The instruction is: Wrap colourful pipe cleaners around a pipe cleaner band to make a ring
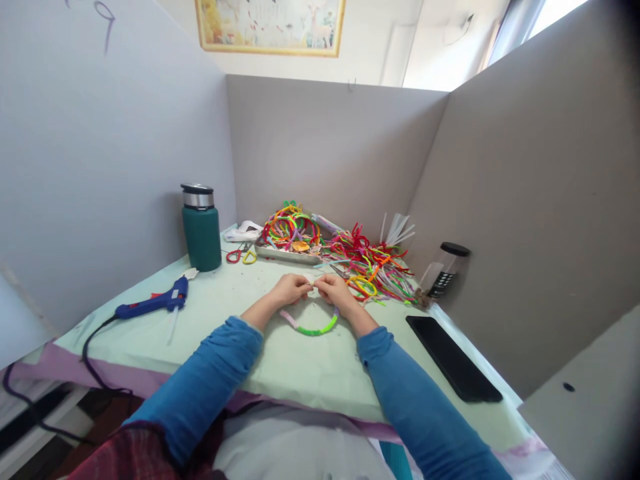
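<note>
Ring (316,331) in the middle of the table (300,373), green and pink along its near curve, and both hands are on it! Left hand (291,289) and right hand (336,290) nearly meet, fingertips pinched on its far side, where a tiny white bit (311,279) shows; the rest is hidden under the fingers. Risk? If one pinch slackens, any loose ends could spring apart; too hard a squeeze might kink the curve. Away left, the drooping cord (84,350) could snag and drag the glue gun (153,305) down. Now the count: one ring in hand, one glue gun, one green bottle (201,233), one metal tray (285,255), one black slab (453,357) on the right, one lidded jar (444,272) beyond. Far right, coloured stems (373,260), too tangled to number!
</note>
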The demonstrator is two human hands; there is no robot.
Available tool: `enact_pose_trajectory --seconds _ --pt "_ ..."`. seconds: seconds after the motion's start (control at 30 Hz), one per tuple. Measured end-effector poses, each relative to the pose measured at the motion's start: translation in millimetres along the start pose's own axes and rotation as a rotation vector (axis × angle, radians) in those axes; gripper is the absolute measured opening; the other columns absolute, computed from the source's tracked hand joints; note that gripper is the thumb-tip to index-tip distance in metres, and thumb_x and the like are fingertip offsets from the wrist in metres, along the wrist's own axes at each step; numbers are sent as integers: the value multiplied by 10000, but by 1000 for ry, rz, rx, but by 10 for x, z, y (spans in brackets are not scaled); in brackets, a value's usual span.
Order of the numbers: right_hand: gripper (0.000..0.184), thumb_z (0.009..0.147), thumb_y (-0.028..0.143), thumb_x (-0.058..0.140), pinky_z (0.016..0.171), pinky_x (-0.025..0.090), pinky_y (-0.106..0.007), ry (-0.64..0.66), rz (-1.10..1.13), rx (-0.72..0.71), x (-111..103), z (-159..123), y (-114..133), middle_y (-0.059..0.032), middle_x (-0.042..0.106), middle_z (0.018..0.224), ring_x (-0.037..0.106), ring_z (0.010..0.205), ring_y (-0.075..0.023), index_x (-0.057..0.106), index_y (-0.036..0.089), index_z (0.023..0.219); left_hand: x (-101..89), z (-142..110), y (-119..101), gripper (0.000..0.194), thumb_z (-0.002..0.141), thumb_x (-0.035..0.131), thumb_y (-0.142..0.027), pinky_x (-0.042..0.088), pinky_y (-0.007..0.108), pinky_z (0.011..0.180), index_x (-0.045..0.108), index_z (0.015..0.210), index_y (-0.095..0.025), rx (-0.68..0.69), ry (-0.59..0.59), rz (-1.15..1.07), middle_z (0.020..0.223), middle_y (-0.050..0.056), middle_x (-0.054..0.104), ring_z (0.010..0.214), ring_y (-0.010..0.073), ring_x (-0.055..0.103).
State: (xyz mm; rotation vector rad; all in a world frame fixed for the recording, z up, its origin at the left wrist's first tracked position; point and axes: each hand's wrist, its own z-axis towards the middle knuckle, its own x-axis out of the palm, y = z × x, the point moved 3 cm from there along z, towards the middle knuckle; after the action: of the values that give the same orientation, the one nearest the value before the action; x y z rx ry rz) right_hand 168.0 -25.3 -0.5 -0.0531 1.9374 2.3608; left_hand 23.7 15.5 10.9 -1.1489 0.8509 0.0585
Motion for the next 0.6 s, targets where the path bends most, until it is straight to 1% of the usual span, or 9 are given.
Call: enact_pose_trajectory --seconds 0.1,0.2,0.27,0.4,0.53,0.6 --pt "210 686 361 626 372 189 -215 0 -34 -20 15 -4 4 63 475 467 318 363 -59 530 180 641 -20 -14 -33 334 821 534 -384 289 221 502 641 602 -155 93 -53 172 509 2 572 466 103 453" --pt "171 690 335 609 378 213 -210 -15 -65 -37 12 9 -13 60 483 471 335 373 -64 546 182 644 -47 -38 -63 286 816 553 -388 277 222 542 675 663 -179 156 -127 280 586 24 630 564 130 501" --pt "148 696 315 595 388 233 -211 -21 -102 -56 7 22 -31 54 491 474 348 385 -70 560 182 641 -54 -52 -65 253 819 556 -385 271 226 551 688 707 -201 146 -146 300 596 29 637 596 145 516" --pt "147 709 311 595 409 257 -212 -26 -148 -82 -2 47 -74 43 505 481 369 412 -83 572 189 629 -35 -69 -61 248 837 538 -380 285 233 573 694 720 -227 125 -135 354 642 48 650 658 173 552" --pt "176 703 326 627 432 270 -208 -39 -191 -119 0 75 -108 41 500 475 387 445 -94 570 195 601 -22 -82 -81 190 827 561 -346 327 239 634 714 860 -239 120 -203 452 784 81 683 767 208 588" --pt "179 709 331 623 442 277 -208 -45 -223 -138 1 90 -126 39 507 481 396 458 -98 577 192 607 -18 -85 -96 189 826 561 -325 336 241 654 715 885 -232 118 -226 471 818 88 688 791 210 591"
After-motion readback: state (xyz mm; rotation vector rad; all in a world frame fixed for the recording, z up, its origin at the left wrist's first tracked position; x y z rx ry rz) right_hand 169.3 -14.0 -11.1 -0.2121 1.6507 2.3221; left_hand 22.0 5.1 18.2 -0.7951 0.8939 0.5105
